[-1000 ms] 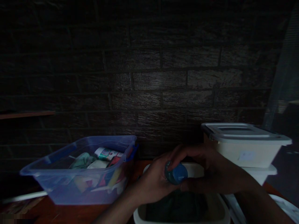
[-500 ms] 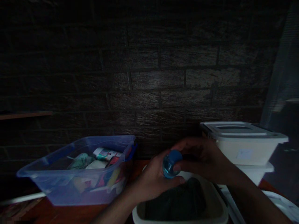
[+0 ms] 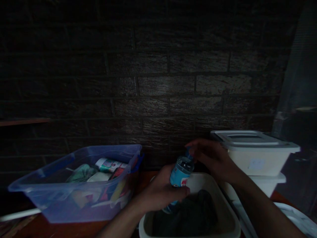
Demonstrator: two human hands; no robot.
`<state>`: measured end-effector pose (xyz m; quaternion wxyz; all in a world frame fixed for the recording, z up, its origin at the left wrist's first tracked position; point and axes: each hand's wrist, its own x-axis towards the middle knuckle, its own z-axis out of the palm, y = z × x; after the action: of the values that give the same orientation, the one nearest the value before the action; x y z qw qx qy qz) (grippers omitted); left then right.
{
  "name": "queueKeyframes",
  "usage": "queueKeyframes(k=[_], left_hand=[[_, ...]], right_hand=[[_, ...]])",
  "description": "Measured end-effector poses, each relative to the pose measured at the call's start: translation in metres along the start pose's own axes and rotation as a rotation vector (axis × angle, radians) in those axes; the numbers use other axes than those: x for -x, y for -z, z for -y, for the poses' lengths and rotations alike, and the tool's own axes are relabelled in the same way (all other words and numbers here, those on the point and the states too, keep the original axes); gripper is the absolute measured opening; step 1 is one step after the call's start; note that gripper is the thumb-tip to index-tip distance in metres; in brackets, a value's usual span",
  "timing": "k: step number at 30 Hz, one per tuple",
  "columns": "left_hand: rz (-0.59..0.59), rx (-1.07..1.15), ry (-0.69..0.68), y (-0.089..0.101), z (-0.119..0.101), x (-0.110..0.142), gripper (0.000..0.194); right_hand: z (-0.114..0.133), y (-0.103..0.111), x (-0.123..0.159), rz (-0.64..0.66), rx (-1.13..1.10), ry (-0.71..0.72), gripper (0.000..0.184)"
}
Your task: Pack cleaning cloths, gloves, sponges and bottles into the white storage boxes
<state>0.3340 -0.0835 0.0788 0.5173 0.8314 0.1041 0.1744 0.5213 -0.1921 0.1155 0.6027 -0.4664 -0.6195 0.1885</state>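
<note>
Left hand (image 3: 164,190) curls its fingers round a clear, cylindrical bottle (image 3: 179,173). Right hand's (image 3: 209,157) fingertips pinch its blue cap (image 3: 189,153) against the rough brick wall (image 3: 158,86) behind.

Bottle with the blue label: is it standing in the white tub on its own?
No, the left hand is wrapped around the bottle, holding it tilted over the tub.

Counter (image 3: 71,228), left side: translucent blue bin (image 3: 59,206), mixed items inside, incl. white-and-teal container (image 3: 110,165). Right side: two pale boxes (image 3: 272,163) stacked, top one lidded, label (image 3: 257,164) on front. Brick wall (image 3: 153,86) behind.
</note>
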Motion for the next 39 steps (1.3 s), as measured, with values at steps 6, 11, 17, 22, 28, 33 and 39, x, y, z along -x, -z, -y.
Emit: queueKeyframes(k=[6, 11, 17, 22, 28, 33, 39], left_hand=[[0.038, 0.121, 0.077, -0.003, 0.003, 0.0, 0.045], [0.116, 0.248, 0.087, -0.002, 0.002, 0.003, 0.057], [0.185, 0.31, 0.08, 0.003, -0.003, 0.005, 0.063], [0.112, 0.312, 0.141, 0.002, 0.008, 0.001, 0.067], [0.101, 0.304, 0.163, 0.003, 0.012, 0.001, 0.066], [0.143, 0.303, 0.164, 0.004, 0.01, 0.0, 0.058], [0.071, 0.234, 0.148, 0.007, 0.006, -0.002, 0.049]], right_hand=[[-0.001, 0.002, 0.002, 0.063, 0.217, 0.046, 0.026], [0.002, 0.001, 0.003, 0.079, 0.119, -0.018, 0.032], [-0.001, 0.0, -0.002, -0.056, -0.026, -0.098, 0.039], [-0.005, 0.008, -0.004, -0.083, 0.026, -0.105, 0.041], [-0.008, 0.015, -0.002, -0.024, 0.015, -0.114, 0.04], [-0.008, 0.012, -0.003, 0.013, -0.012, -0.095, 0.039], [-0.003, 0.016, -0.005, 0.021, -0.001, -0.073, 0.04]])
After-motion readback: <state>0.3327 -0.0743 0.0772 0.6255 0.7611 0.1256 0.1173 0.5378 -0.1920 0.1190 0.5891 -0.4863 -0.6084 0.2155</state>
